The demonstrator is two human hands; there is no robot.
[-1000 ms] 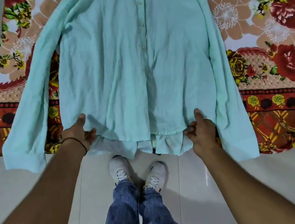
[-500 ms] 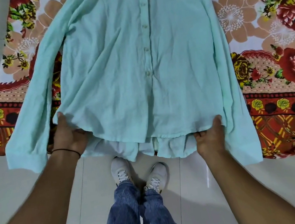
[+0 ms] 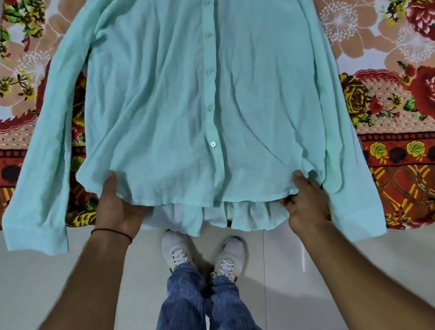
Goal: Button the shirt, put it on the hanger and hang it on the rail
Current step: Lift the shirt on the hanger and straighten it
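The shirt (image 3: 171,100) is a pale green, long-sleeved garment. It lies front side up on a flowered bedspread (image 3: 406,46) and fills the centre and upper part of the frame. The collar reaches the top edge of the frame. The button strip runs down the middle, slightly right of centre, and the buttons (image 3: 213,144) visible along it are fastened. One sleeve (image 3: 40,194) extends to the lower left and the other sleeve (image 3: 352,171) to the lower right. Both cuffs hang over the edge of the bedspread. The back hem hangs below the front hem, at the centre of the frame.

The left hand (image 3: 116,210) grasps the front hem at lower left: thumb on top of the cloth, fingers hidden beneath it. A dark cord (image 3: 112,231) circles this wrist. The right hand (image 3: 304,199) grasps the hem at lower right: thumb on top, fingers curled into the cloth.

In the lower centre of the frame, a person in blue jeans (image 3: 208,324) and white shoes (image 3: 175,246) stands on a pale tiled floor (image 3: 17,299).
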